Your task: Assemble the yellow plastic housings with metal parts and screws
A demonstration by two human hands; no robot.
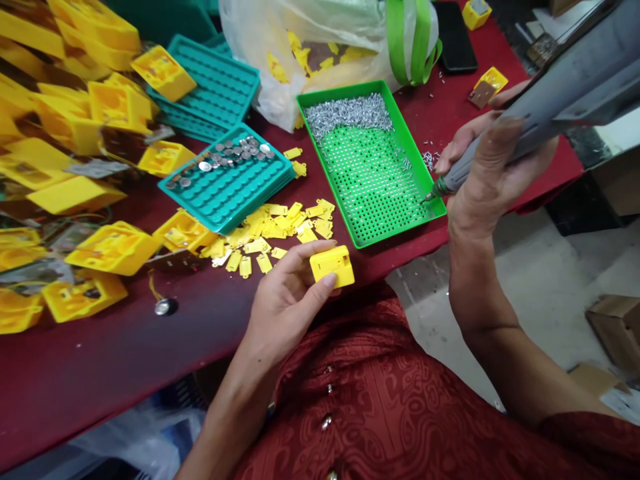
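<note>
Between the thumb and fingers of my left hand (285, 300) is a small yellow plastic box (330, 263), held above the table's front edge. My right hand (483, 170) is wrapped round a grey electric screwdriver (535, 100), which slants down to the left. Its tip is at the near right part of a green perforated tray (370, 235). Silver screws (350, 115) are heaped at the tray's far end, and many of its holes hold screws. Small yellow plastic tabs (270, 230) lie scattered just beyond my left hand.
Teal trays (200, 200) with button cells (240, 150) stand left of the green tray. Yellow housings (110, 247) pile up at far left. Behind are a plastic bag (340, 33) with yellow pieces and a black phone (455, 37). Loose screws (429, 160) lie right of the tray.
</note>
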